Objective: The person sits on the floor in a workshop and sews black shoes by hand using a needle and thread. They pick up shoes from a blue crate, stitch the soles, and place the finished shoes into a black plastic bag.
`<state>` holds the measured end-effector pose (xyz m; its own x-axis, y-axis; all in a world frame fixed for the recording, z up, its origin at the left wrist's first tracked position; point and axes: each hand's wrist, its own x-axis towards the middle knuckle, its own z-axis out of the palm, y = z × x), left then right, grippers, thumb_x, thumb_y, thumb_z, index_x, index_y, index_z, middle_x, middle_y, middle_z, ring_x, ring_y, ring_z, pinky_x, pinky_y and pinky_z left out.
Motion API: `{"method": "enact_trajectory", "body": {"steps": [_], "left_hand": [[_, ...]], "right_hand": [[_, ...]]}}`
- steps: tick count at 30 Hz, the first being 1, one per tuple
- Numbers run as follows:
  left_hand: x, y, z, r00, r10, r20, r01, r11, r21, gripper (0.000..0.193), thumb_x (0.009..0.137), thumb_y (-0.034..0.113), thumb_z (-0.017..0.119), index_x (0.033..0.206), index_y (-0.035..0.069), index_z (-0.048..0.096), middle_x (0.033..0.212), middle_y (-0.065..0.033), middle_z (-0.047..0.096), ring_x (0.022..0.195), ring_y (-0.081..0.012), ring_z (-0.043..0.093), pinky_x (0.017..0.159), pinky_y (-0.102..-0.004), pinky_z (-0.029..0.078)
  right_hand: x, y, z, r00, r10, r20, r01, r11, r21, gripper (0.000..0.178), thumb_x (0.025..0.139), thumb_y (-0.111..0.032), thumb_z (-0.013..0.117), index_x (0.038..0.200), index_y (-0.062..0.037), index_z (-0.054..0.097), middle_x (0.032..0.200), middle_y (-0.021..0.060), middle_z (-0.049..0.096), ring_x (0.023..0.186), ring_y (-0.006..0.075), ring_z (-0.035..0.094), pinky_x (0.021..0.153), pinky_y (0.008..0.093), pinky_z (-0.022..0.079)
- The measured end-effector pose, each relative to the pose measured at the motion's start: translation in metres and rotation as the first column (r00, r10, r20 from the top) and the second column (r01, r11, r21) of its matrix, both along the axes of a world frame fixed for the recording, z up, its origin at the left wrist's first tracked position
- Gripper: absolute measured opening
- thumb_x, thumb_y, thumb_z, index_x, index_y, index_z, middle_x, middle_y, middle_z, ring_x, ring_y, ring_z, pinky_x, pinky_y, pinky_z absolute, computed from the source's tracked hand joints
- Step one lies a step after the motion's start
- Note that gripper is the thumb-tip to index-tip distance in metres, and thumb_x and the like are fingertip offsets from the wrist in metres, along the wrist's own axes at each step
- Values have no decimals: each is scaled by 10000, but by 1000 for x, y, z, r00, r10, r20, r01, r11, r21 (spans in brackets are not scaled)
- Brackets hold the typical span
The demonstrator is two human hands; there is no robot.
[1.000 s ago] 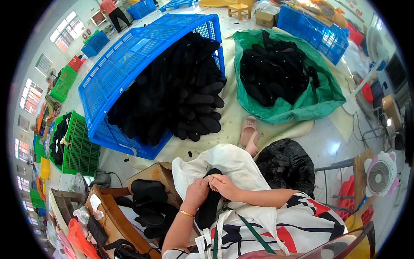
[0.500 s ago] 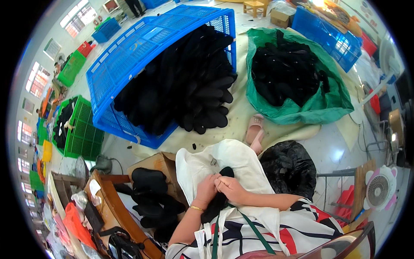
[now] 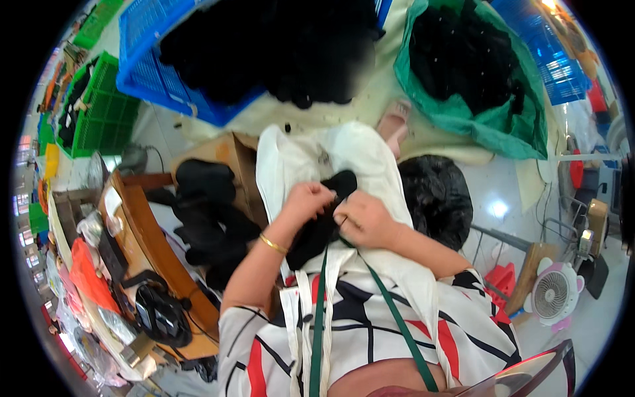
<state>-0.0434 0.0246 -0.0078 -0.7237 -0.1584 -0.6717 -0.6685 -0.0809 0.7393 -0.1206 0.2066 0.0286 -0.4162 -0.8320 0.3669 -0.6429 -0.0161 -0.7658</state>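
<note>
A black, soft-looking, sole-shaped piece with a rounded end lies over my lap on a white apron. My left hand, with a gold bangle at the wrist, is closed in a pinch at its left side. On the other side my right hand has its fingers curled tight on the piece's edge. A gap now shows between the two hands. More black, rounded pieces are heaped to the left by a cardboard box. Whether the fingers also hold something small cannot be made out.
A blue crate and a green sack, both full of black pieces, lie ahead. A pink slipper and a black plastic bag are nearby. Left stands a wooden table; right, a white fan.
My hands were together on the black piece and are now apart, one at each side of it. The view has tilted downward, so crate and sack sit higher in it.
</note>
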Motion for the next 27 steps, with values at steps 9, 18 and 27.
{"method": "enact_trajectory", "body": {"steps": [9, 18, 27], "left_hand": [[23, -14, -10, 926, 370, 72, -343, 749, 567, 111, 944, 185, 634, 912, 79, 620, 827, -42, 676, 597, -80, 572, 490, -205, 464], [28, -12, 5, 986, -22, -162, 10, 997, -78, 111, 925, 165, 650, 884, 66, 617, 691, 22, 584, 571, -28, 502, 478, -186, 392], [25, -19, -10, 990, 117, -73, -118, 993, -14, 116, 924, 156, 630, 920, 40, 640, 733, 21, 596, 614, -53, 513, 531, -209, 415]], "right_hand": [[-26, 58, -39, 442, -356, 823, 148, 934, 324, 218, 964, -100, 576, 1158, -4, 559, 844, 55, 644, 755, 104, 608, 732, 251, 516], [-28, -23, -27, 996, -59, -72, 80, 935, 345, 86, 803, -125, 676, 886, -108, 661, 791, 64, 568, 748, 291, 599, 606, 394, 482], [-28, -41, -39, 989, 30, -146, 22, 939, 342, 80, 788, -77, 634, 865, -97, 625, 833, 85, 579, 767, 291, 613, 600, 393, 491]]}}
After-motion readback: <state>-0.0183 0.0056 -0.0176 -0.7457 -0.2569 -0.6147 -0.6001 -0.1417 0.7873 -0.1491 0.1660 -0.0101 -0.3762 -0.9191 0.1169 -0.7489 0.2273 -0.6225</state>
